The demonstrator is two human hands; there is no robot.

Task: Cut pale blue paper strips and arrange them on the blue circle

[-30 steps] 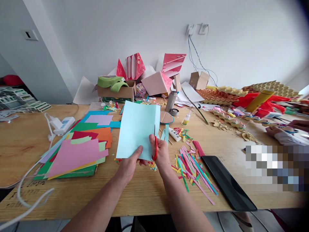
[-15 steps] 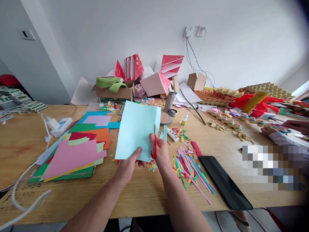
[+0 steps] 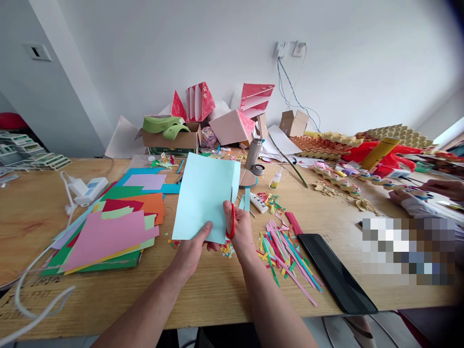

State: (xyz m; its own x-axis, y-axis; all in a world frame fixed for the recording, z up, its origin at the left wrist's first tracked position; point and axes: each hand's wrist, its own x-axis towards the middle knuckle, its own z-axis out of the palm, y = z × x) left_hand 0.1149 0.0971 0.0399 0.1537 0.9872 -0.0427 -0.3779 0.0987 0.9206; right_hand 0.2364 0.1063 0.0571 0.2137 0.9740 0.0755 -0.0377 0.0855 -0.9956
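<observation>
Clearly the paper point(image 3: 203, 193) above the tabletop point(image 3: 217, 295) looks light and easily creased, best held by its lower edge, where the left hand point(image 3: 192, 249) pinches it while the right hand point(image 3: 242, 231) grips the scissors point(image 3: 233, 222).

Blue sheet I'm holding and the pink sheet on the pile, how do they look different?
The blue sheet is held up in the left hand, while the pink sheet lies on the pile. The blue sheet has mostly straight edges; the pink sheet has an uneven outline, jutting out at the right. Both are plain coloured paper.
</observation>
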